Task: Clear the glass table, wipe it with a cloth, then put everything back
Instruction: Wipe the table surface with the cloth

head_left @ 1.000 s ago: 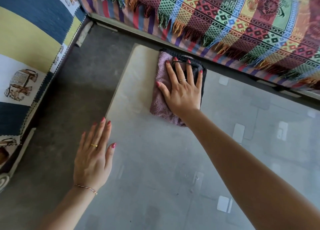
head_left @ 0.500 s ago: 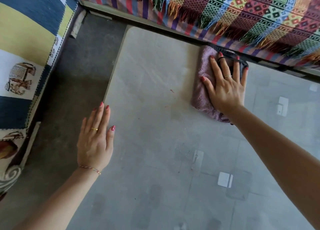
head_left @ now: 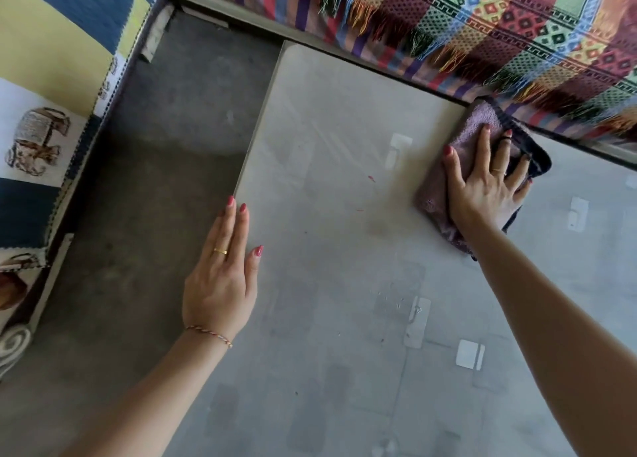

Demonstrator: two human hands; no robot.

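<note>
Glass table (head_left: pixel 344 284) is lying bare; right hand (head_left: pixel 482 194) is pressing flat, fingers spread, on cloth (head_left: pixel 437 187) upper right; left hand (head_left: pixel 220 277) is resting flat at left edge.

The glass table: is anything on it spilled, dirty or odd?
Yes. Small red specks dot the glass table left of the purple cloth under the right hand, with faint streaks near the corner. No breakage shows.
</note>
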